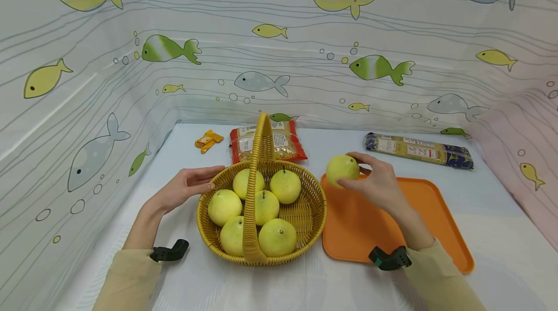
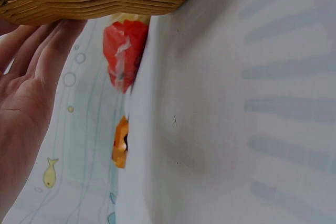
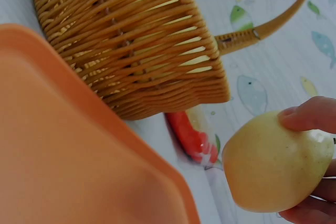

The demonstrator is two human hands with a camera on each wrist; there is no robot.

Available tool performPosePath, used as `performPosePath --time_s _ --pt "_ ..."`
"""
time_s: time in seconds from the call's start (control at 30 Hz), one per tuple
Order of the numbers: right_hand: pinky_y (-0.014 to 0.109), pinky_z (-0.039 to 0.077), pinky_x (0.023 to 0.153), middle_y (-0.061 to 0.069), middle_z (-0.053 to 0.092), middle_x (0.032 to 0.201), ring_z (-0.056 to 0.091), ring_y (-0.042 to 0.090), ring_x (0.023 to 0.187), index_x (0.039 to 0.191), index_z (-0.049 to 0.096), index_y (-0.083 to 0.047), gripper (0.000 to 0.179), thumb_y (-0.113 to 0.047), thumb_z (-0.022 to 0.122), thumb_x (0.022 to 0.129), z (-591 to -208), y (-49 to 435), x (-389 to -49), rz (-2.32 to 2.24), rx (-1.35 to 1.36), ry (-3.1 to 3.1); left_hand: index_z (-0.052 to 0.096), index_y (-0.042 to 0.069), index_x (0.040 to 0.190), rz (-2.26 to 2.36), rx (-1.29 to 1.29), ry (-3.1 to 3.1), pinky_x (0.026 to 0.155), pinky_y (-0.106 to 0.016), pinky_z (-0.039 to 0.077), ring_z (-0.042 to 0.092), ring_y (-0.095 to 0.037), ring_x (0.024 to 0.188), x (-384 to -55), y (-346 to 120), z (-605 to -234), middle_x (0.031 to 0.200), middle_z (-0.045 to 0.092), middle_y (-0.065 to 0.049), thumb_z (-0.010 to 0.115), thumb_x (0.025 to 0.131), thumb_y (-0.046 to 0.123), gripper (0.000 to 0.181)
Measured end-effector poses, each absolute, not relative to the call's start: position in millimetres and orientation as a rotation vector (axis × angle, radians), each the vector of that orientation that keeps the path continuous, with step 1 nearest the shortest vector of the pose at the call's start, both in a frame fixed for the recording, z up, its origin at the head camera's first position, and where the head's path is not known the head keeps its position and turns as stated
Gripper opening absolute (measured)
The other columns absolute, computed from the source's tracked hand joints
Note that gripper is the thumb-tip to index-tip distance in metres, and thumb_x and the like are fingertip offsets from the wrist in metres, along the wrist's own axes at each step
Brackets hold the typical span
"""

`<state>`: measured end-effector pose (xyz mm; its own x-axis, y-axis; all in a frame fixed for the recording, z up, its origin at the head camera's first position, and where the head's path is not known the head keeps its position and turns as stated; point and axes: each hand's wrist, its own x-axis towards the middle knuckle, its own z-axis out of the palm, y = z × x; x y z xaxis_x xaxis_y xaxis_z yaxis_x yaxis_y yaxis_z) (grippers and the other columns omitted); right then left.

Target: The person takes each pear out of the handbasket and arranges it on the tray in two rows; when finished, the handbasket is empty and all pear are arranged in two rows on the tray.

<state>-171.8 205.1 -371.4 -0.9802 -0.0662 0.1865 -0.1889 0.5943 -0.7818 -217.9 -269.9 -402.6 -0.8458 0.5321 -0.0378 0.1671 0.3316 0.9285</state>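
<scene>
Right hand: Because only the thumb and fingers pinch the smooth, round yellow fruit, it could slip.
Right forearm: angled forward and inward, fruit raised near the orange tray's far left corner.
Left hand: fingers extended, apparently touching the basket's left rim.
Basket handle: knocking it might tip the basket, since that light touch steadies little.

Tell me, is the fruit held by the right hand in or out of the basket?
Out: the right hand holds the fruit beside the basket, and the right wrist view shows a gap between them.
</scene>
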Motion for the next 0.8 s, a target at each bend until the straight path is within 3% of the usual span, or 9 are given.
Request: performPosePath --time_s 0.8 --pt "0.052 0.053 0.097 0.021 0.061 0.135 0.062 0.042 0.118 0.134 0.061 -0.003 0.063 -0.025 0.085 0.080 -404.5 208.3 -187.0 1.243 0.189 -2.779 0.047 0.009 0.150 1.511 0.617 2.276 0.098 -0.017 0.047 0.055 0.000 0.126 -217.6 -270.6 -404.0 0.153 0.046 -0.014 0.063 0.100 0.019 0.053"
